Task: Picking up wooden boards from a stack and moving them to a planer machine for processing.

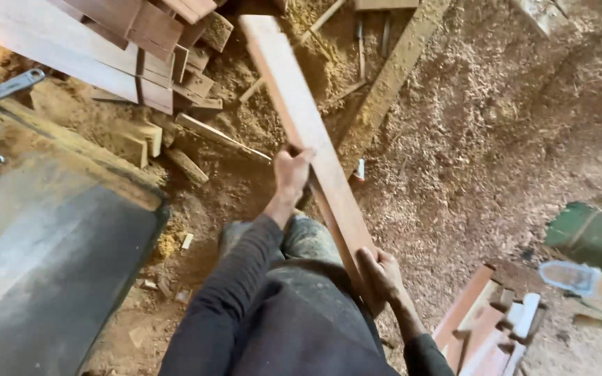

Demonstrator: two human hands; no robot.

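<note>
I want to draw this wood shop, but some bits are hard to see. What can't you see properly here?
Head view only:
- Long plank: near end hidden behind the right hand and the person's body.
- Left hand: fingertips hidden behind the plank.
- Stacked boards: cut off by the top edge.
- Grey machine table: cut off by the left and bottom edges.
- Green thing: cut off at right, blurry.

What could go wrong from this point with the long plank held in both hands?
The plank is long, and its far end reaches toward the stacked boards; swinging it might knock them. The left hand and right hand grip bare along raw edges, so splinters or a slip seem possible. Sawdust and offcuts cover the floor around the feet, a likely tripping hazard.
</note>
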